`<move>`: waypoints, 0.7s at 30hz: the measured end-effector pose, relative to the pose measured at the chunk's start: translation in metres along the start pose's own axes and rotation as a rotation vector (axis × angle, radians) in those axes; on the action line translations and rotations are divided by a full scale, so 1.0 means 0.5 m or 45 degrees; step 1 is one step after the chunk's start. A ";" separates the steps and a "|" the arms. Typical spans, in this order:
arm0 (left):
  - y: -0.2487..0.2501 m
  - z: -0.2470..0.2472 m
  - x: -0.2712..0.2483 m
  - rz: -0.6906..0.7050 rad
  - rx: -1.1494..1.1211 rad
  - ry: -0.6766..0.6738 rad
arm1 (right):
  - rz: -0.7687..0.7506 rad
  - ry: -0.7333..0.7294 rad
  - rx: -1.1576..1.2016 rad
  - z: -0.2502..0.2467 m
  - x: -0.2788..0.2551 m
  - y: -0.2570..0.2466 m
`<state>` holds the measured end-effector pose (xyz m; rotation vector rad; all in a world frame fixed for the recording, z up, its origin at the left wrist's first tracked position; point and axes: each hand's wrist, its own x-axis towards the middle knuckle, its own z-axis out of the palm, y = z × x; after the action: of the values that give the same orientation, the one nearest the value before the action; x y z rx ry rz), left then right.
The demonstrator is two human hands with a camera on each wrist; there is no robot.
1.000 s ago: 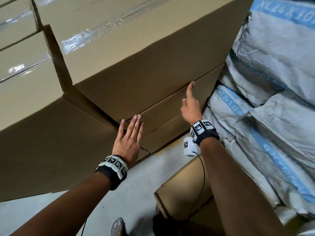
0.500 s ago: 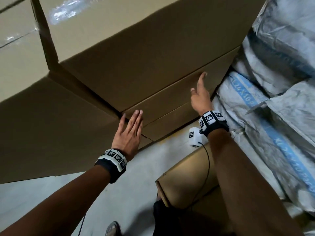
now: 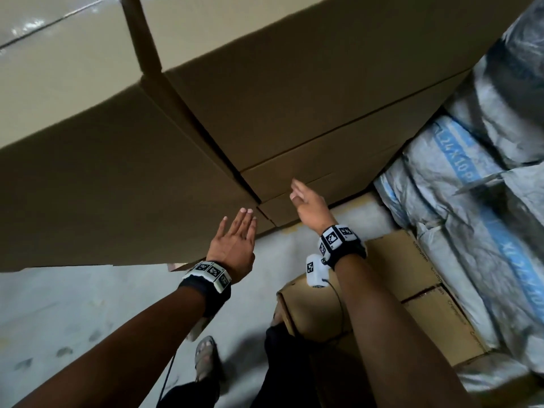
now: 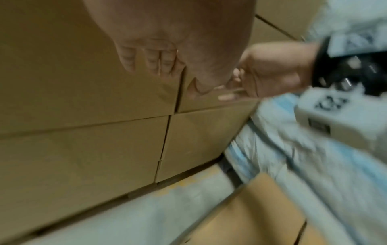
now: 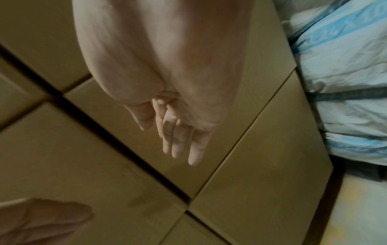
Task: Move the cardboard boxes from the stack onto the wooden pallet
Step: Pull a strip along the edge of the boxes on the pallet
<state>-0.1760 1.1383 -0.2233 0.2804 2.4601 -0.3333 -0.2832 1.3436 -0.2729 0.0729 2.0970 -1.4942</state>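
Plain brown cardboard boxes stand stacked in two columns: a left column and a right column, split by a dark vertical gap. My left hand is held flat, fingers straight, in front of the lower corner of the left column near that gap. My right hand reaches toward the lower boxes of the right column, fingers straight and relaxed. Neither hand holds anything. No wooden pallet shows in any view.
Grey plastic-wrapped bales with blue printed stripes are piled at the right, tight against the stack. Smaller cardboard boxes lie on the floor by my right leg. Grey concrete floor lies at the lower left, with my sandalled foot on it.
My right hand has dropped from the right column's front face to its lower boxes, nearer the gap. My left hand has shifted slightly left and down. The view has tipped upward.
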 end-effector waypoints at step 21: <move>-0.204 0.019 -0.211 -0.803 -2.559 0.948 | 0.150 0.062 0.607 0.199 -0.149 -0.304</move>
<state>-0.1173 1.0264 -0.1480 -1.3585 2.1087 2.1693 -0.2335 1.2182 -0.1304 0.4055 1.6955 -1.8999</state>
